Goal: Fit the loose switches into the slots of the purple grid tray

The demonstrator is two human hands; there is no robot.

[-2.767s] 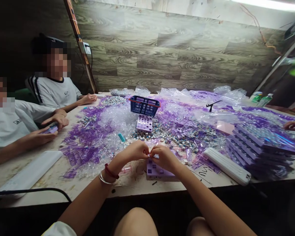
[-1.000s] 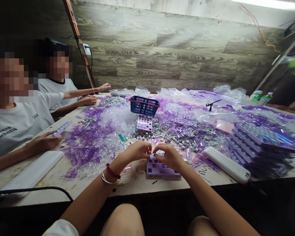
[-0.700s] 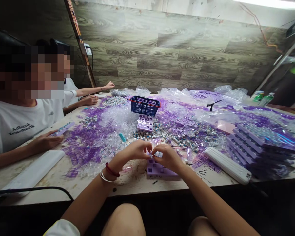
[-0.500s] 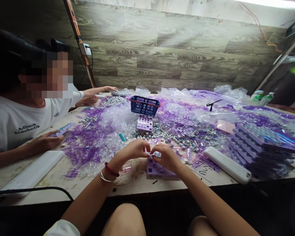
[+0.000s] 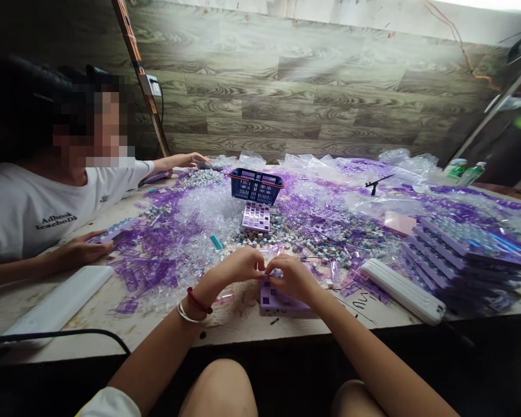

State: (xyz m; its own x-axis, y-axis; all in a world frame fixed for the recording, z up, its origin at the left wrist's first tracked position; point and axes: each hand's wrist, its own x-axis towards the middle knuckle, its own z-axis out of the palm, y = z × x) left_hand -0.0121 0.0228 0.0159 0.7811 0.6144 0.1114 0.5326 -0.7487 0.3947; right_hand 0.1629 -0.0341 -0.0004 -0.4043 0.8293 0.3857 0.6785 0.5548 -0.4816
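My left hand point(image 5: 238, 265) and my right hand point(image 5: 293, 278) meet fingertip to fingertip just above a lilac grid tray point(image 5: 278, 301) lying near the table's front edge. Both hands are closed in a pinch around a tiny pale part that is too small to make out. A red cord and a silver bangle circle my left wrist. Beyond my hands lies a heap of small grey-white parts point(image 5: 325, 234) mixed with purple plastic strips.
A blue basket point(image 5: 255, 186) and a second lilac tray point(image 5: 256, 217) sit mid-table. Stacked purple trays point(image 5: 464, 260) stand right, with a white bar point(image 5: 402, 291) beside them. A person in a white shirt point(image 5: 39, 214) sits left, hand on a strip; another arm point(image 5: 178, 161) reaches behind.
My hands have stayed pinched together over the lilac tray, shifting only slightly. The person on the left leaned in, and the far arm stretched out along the table toward the bags.
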